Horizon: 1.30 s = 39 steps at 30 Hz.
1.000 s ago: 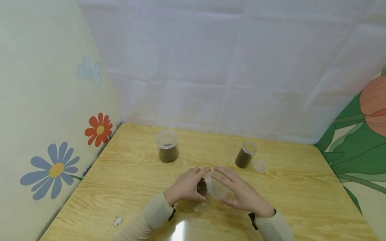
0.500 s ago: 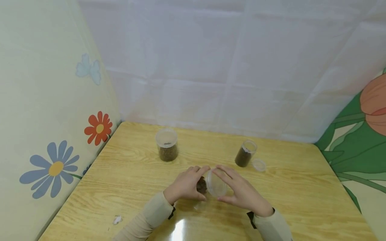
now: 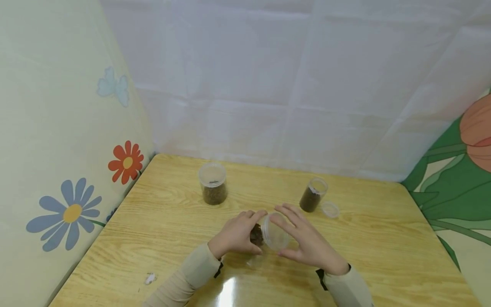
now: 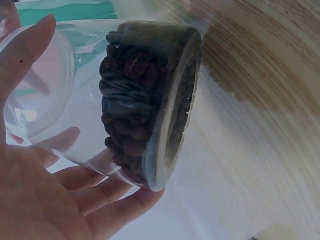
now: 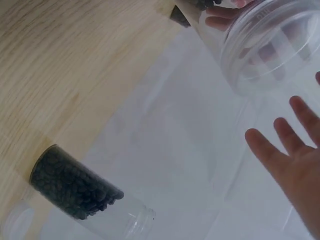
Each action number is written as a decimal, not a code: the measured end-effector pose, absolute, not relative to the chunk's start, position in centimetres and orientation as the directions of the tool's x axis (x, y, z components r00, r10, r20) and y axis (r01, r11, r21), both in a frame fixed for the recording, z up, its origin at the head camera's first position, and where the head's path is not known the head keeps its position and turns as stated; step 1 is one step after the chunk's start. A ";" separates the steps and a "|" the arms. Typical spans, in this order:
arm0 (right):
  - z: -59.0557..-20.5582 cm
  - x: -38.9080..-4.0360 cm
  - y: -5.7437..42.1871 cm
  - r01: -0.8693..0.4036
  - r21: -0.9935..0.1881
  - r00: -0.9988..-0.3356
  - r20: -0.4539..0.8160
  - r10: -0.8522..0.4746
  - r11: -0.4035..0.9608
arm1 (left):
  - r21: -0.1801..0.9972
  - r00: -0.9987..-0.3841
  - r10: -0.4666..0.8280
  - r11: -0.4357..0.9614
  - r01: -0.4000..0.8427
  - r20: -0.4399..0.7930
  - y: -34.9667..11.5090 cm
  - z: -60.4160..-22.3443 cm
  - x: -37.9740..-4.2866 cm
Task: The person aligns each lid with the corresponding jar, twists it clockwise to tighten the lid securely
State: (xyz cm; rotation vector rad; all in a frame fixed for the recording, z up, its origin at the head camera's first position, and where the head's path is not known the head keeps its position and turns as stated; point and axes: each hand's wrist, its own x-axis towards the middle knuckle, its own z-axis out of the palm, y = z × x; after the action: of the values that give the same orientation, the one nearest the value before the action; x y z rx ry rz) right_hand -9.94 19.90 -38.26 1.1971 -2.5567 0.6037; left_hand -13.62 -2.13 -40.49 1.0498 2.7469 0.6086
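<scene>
My left hand grips a clear plastic jar lying tilted on its side above the table. Dark brown coffee beans lie at the jar's base end, as the left wrist view shows. A clear round lid at the jar's other end faces right. Around that lid, my right hand has its fingers spread. In the right wrist view these fingertips stand apart from the lid, with a gap between. Part of the jar is hidden behind my left hand in the head view.
A wide clear jar partly filled with brown bits stands at the back left. Back right, a narrower jar of dark beans stands beside its small clear lid. A white scrap lies front left on the wooden table.
My right hand's fingers have lifted and spread slightly away from the lid. My left hand and the jar have stayed almost where they were.
</scene>
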 end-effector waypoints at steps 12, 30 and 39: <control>-38.7 -10.3 19.7 -0.801 -0.310 -0.598 0.396 -0.697 0.512 | 0.416 -0.749 0.662 0.681 0.603 0.003 -2.1 -40.5 -13.6; -38.8 -10.3 19.2 -0.757 -0.283 -0.649 0.433 -0.626 0.590 | 0.408 -0.750 0.661 0.678 0.611 0.025 -2.2 -40.5 -13.6; -38.8 -10.1 19.2 -0.741 -0.289 -0.667 0.420 -0.615 0.606 | 0.416 -0.748 0.664 0.673 0.612 0.026 -2.2 -40.5 -13.6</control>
State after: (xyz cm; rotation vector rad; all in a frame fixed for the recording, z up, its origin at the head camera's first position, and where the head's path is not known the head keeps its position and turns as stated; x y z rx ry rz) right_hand -10.15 19.21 -38.75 1.1066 -2.5562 0.6474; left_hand -13.60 -2.17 -40.50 1.0556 2.7553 0.6155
